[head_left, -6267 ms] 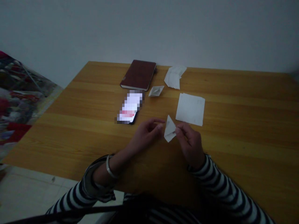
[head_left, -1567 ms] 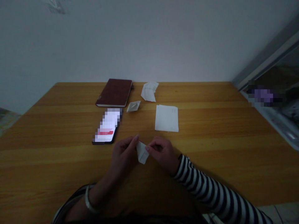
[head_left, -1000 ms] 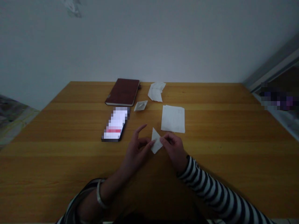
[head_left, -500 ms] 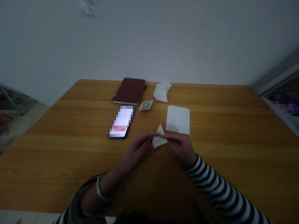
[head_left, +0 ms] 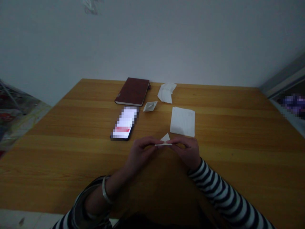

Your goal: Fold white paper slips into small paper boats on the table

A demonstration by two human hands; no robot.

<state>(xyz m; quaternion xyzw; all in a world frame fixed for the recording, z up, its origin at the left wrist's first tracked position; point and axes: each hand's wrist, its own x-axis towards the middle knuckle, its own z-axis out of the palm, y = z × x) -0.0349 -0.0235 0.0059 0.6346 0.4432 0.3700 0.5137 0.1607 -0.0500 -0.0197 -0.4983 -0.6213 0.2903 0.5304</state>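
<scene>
A small folded white paper (head_left: 166, 138) is held between both hands above the wooden table, its pointed tip facing away from me. My left hand (head_left: 142, 151) pinches its left side, and my right hand (head_left: 187, 150) pinches its right side, with the fingertips of both close together. Part of the paper is hidden behind the fingers. Just beyond my right hand lie square white sheets (head_left: 182, 121). A small folded paper piece (head_left: 150, 106) rests farther back, near a phone.
The lit phone (head_left: 125, 123) lies left of centre on the table (head_left: 71, 127). Behind it is a brown notebook (head_left: 133, 91). Several white paper pieces (head_left: 167, 93) lie fanned near the back edge, close to the wall.
The held paper has tilted and its lower part now shows as a thin edge between my fingertips. Both thumbs and fingers pinch it along that edge. The view has shifted slightly.
</scene>
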